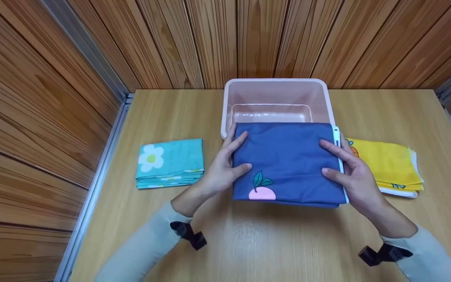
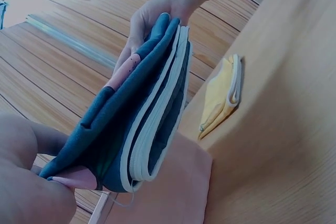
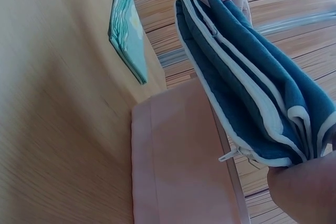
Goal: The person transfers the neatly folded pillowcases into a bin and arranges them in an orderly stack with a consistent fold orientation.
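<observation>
A folded blue fabric cover (image 1: 284, 156) with a pink fruit print and white edging is held up between both hands, over the near part of the pink bin in the head view. My left hand (image 1: 225, 164) grips its left side, thumb on the front face. On the opposite side my right hand (image 1: 356, 180) holds the white-edged end the same way. Several stacked layers of the cover (image 2: 152, 114) show from below in the left wrist view. A small zipper pull (image 3: 229, 155) hangs at its edge in the right wrist view.
The pink plastic bin (image 1: 224, 105) stands at the table's back edge against the wood-panelled wall. To the left lies a folded turquoise cloth (image 1: 170, 162) with a white flower; a folded yellow cloth (image 1: 392, 162) lies to the right. Metal rail (image 1: 100, 168) borders the table's left side.
</observation>
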A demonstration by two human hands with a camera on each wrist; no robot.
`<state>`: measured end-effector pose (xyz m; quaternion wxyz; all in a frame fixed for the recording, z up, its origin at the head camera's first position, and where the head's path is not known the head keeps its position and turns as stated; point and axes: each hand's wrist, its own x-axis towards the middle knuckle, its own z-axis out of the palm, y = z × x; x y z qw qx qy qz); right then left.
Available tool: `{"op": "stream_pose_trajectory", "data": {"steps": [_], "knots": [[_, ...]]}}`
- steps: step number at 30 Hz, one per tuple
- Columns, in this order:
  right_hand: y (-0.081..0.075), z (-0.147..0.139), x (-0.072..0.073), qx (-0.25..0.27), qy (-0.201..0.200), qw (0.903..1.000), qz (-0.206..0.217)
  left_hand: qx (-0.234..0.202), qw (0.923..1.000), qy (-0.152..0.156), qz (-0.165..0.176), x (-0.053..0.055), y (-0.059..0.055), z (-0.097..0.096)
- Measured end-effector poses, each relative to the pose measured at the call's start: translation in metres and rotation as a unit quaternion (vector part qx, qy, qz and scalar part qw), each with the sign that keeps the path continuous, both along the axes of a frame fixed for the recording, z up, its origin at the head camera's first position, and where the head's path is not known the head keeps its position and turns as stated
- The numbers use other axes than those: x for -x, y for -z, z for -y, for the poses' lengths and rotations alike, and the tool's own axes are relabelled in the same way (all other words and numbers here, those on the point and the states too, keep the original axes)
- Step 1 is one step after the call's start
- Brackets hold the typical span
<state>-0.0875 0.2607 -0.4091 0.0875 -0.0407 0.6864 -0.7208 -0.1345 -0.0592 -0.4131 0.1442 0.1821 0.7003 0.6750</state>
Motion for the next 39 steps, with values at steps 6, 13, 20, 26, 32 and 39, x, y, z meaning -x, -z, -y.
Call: {"op": "stream_pose_trajectory", "data": {"steps": [6,13,20,26,32,39], "knots": [[-0.002,-0.001,0.004,-0.004,0.000,1.0000,0.003,-0.001,1.0000,-0.003,0.000,0.006,-0.001,-0.002],[-0.004,-0.002,0.011,0.006,-0.002,1.0000,-0.003,0.008,0.9999,-0.005,0.013,0.012,-0.004,-0.003],[-0.002,-0.003,0.016,0.013,0.001,0.9998,-0.014,-0.007,0.9997,0.000,0.024,0.017,-0.005,-0.004],[-0.002,-0.004,0.018,0.007,0.000,1.0000,-0.004,-0.003,0.9995,-0.003,0.031,0.019,-0.003,-0.004],[-0.001,-0.006,0.023,-0.006,-0.004,1.0000,0.000,0.015,0.9994,-0.010,0.029,0.023,-0.004,-0.005],[-0.001,-0.007,0.028,-0.005,-0.003,0.9998,0.018,0.016,0.9990,-0.022,0.035,0.030,-0.001,-0.007]]}}
